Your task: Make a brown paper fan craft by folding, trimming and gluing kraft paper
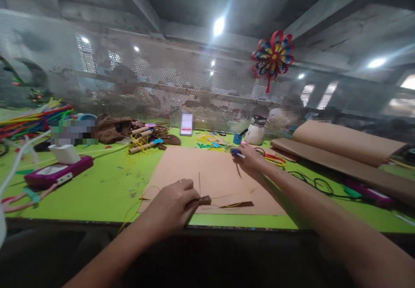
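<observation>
My left hand is closed in a pinch near the table's front edge. Between its fingers is a small brown bundle, perhaps rolled paper or bark, with thin strands sticking out of it. A large sheet of brown kraft paper lies flat beneath both hands. Farther back, at the sheet's right side, my right hand has its fingers closed at a small blue-and-white object, whose kind I cannot make out. Yellow string trails beside my left wrist.
A purple power strip with a white plug sits left. Twigs and rolled brown tubes, a phone, paper scraps and a white jar line the back. Rolled brown paper and a black cable lie right.
</observation>
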`<state>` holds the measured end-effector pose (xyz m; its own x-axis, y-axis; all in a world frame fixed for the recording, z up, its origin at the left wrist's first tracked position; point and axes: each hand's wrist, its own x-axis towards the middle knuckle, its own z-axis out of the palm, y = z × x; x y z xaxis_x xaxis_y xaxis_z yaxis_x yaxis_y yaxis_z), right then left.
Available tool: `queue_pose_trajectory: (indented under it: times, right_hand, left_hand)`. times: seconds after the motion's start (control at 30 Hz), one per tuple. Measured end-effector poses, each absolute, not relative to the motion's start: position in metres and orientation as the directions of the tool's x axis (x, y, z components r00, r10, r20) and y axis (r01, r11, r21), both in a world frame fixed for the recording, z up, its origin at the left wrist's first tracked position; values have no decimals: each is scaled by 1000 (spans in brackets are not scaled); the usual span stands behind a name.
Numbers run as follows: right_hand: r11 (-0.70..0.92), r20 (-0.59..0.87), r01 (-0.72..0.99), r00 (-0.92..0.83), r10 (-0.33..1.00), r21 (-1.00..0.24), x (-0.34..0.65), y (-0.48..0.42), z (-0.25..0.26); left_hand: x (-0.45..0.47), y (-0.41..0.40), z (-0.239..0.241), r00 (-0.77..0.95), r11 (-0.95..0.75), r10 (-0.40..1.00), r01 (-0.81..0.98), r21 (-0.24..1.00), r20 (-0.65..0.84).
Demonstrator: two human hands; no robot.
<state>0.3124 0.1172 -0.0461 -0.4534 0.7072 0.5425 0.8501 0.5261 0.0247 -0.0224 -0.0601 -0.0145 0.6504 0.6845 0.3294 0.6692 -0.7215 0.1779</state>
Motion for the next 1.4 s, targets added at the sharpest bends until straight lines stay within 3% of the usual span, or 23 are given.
queue_pose_trajectory:
  times: [0.23, 0.47, 0.57, 0.63, 0.7, 0.97, 1.4]
  right_hand:
    - [656, 599, 754, -509, 619, -38, 325, 94, -52]
    - [687, 752, 709, -365, 549, -158, 307, 31, -24]
    - [769, 670, 614, -496, 552, -179, 276, -22, -6]
    - [856, 493, 490, -711, 502, -165, 257, -54, 2]
    - [865, 403, 482, -770, 495, -141, 244, -75, 5]
    - [840, 336, 533, -813, 477, 98, 223, -79, -9]
    - [800, 440, 600, -725, 530, 26, 204, -71, -27]
  left_hand:
    - [-22, -58, -12, 657, -729, 680, 655, 199, 326]
    - [-22, -48, -10, 671, -730, 683, 638, 244, 288]
    - [-21, -47, -9, 672, -725, 689, 646, 241, 272]
    - [-20, -48, -7, 666, -719, 695, 655, 234, 271]
    - [-19, -49, -6, 661, -714, 699, 662, 226, 272]
    - [-14, -48, 4, 669, -704, 711, 677, 215, 217]
    - [-14, -50, -1, 675, -717, 695, 677, 168, 246]
